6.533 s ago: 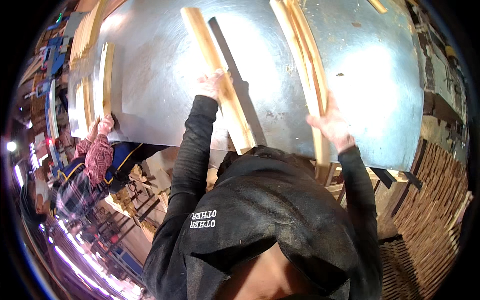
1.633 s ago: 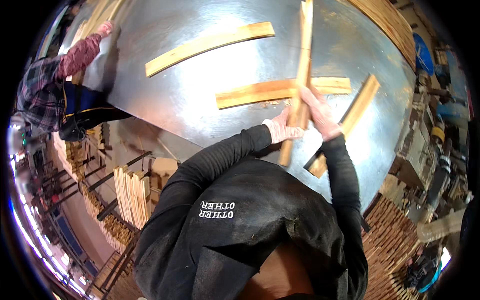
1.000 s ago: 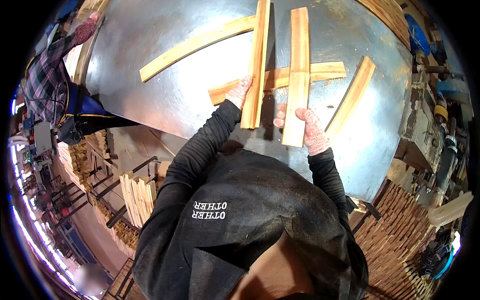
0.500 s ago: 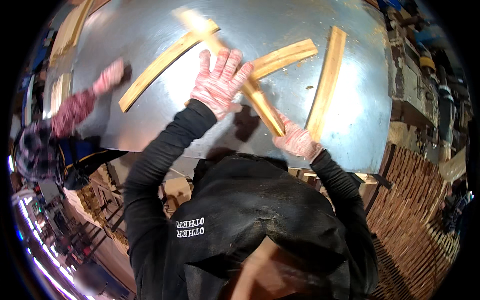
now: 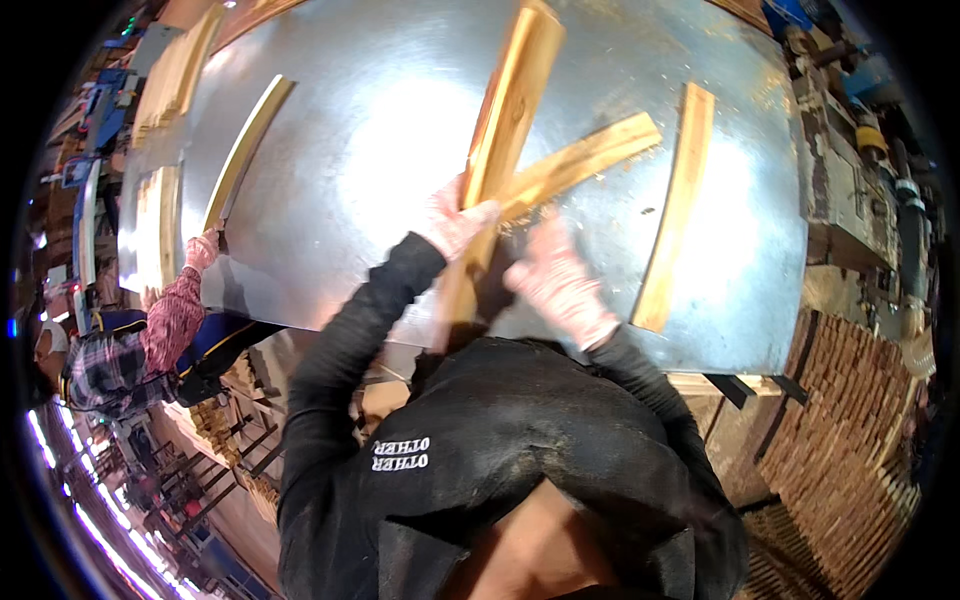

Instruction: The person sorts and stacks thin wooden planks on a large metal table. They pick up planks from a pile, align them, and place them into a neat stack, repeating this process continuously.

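Note:
My left hand [image 5: 455,220], in a pink-and-white knit glove, is closed round a long wooden slat [image 5: 518,100]. The slat stands up at a slant from the table toward the far side, its near part blurred. To its right my gloved right hand [image 5: 562,280] hovers apart from it, thumb and fingers spread, smeared by motion. A second wooden slat [image 5: 585,165] lies slanted on the metal table just beyond that hand, partly behind the held one. Farther right, a slightly curved wooden slat [image 5: 680,205] lies by itself.
At the left a co-worker's gloved hand [image 5: 202,248] grips the near end of a curved slat [image 5: 245,155]. Stacked slats [image 5: 155,225] line the metal table's [image 5: 330,240] left edge. Machinery [image 5: 850,170] and a large pile of wood pieces [image 5: 840,440] are at the right.
My left hand, spread before, now grips the slat, which has swung more upright. My right hand has let go of its near end. The co-worker has taken the left curved slat away leftward.

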### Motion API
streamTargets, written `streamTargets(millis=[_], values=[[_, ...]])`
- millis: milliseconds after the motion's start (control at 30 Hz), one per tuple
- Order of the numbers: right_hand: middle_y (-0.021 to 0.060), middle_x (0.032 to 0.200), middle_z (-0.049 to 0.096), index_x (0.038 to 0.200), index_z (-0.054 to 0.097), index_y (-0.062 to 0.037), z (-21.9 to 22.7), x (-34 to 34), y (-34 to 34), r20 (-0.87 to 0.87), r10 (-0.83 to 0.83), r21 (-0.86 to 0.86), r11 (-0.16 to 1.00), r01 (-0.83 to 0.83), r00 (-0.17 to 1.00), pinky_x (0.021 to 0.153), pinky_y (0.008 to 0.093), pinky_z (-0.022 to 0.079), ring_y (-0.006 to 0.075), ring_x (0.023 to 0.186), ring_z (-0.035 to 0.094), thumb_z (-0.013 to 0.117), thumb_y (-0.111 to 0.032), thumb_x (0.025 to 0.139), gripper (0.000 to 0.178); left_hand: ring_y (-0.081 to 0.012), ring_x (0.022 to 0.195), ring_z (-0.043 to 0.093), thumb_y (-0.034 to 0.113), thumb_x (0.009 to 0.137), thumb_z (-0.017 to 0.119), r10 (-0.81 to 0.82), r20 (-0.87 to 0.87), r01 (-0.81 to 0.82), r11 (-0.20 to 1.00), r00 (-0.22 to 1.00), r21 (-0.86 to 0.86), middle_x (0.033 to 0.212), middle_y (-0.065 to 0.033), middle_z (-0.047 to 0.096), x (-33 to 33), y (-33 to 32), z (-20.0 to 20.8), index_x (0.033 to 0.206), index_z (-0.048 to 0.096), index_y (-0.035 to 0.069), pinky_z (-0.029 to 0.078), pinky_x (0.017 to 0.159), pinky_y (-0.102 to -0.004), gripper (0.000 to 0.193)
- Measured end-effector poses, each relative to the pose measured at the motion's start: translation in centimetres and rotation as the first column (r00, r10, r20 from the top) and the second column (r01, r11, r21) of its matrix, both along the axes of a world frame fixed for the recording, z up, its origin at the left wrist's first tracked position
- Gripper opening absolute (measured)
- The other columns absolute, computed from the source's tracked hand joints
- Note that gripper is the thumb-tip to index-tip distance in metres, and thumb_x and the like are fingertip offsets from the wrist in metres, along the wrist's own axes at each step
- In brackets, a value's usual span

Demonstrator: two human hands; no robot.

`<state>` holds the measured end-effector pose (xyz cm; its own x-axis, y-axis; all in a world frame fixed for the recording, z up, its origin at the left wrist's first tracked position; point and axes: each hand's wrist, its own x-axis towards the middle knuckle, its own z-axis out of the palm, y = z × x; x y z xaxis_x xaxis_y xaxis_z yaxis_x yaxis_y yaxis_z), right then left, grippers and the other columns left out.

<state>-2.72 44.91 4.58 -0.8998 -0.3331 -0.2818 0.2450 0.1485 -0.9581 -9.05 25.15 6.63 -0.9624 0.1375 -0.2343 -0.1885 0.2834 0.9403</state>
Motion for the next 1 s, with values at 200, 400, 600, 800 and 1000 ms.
streamTargets(millis=[200,400,600,800,1000], values=[[0.0218,0.139,0.042,0.152,-0.009,-0.0025,-2.7,-1.1,-10.6,0.029,-0.12,-0.026,0.992,0.12,0.992,0.103,0.0336,0.042,0.0288,0.126,0.046,0.08,-0.023,0.073,0.121,-0.0293,0.133,0.043,0.036,0.079,0.076,-0.104,0.133,0.109,0.994,0.986,-0.027,0.144,-0.0263,0.042,-3.9,-2.2,-2.0,0.152,0.016,-0.001,0.036,0.108,-0.0337,0.102],[0.0164,0.136,0.047,0.155,0.007,-0.0048,-2.0,-4.2,-12.3,0.064,-0.072,-0.081,0.994,0.077,0.995,0.099,0.0304,0.044,0.0234,0.119,0.051,0.074,-0.011,0.079,0.101,-0.0238,0.115,0.054,0.04,0.082,0.074,0.156,0.203,-0.212,0.932,0.967,0.295,0.122,-0.0171,0.056,-5.3,-7.9,-4.8,0.15,0.025,0.004,0.044,0.097,-0.0337,0.092],[0.0137,0.104,0.059,0.13,0.044,-0.0057,-6.3,-4.8,-14.9,0.399,-0.287,-0.478,0.746,0.464,0.871,0.092,0.0464,0.056,0.0288,0.093,0.064,0.066,-0.004,0.082,0.053,-0.0166,0.068,0.053,0.021,0.093,0.055,0.5,-0.642,-0.562,0.817,0.582,0.127,0.077,-0.0039,0.055,-10.3,-25.3,-6.2,0.091,0.055,0.007,0.049,0.063,-0.0314,0.015],[0.0202,0.095,0.062,0.111,0.053,0.0082,-4.3,-5.3,-16.3,0.637,-0.096,-0.63,0.506,0.589,0.765,0.076,0.0449,0.061,0.0388,0.087,0.067,0.063,-0.016,0.087,0.036,-0.0201,0.087,0.056,0.028,0.09,0.061,0.537,-0.16,0.148,0.066,0.828,0.987,0.089,-0.0063,0.059,-8.6,-22.5,0.6,0.089,0.063,0.01,0.051,0.065,-0.0388,0.018],[0.0127,0.114,0.062,0.139,0.044,-0.0076,-1.7,-4.9,-17.9,0.431,-0.215,-0.431,0.804,0.409,0.877,0.083,0.0354,0.054,0.0187,0.099,0.061,0.047,-0.071,0.089,0.081,-0.0186,0.091,0.06,0.024,0.094,0.059,0.054,0.208,-0.196,0.618,0.977,0.762,0.098,-0.0077,0.065,-5.2,-17.7,-11.6,0.1,0.061,0.001,0.048,0.09,-0.0327,0.025]])
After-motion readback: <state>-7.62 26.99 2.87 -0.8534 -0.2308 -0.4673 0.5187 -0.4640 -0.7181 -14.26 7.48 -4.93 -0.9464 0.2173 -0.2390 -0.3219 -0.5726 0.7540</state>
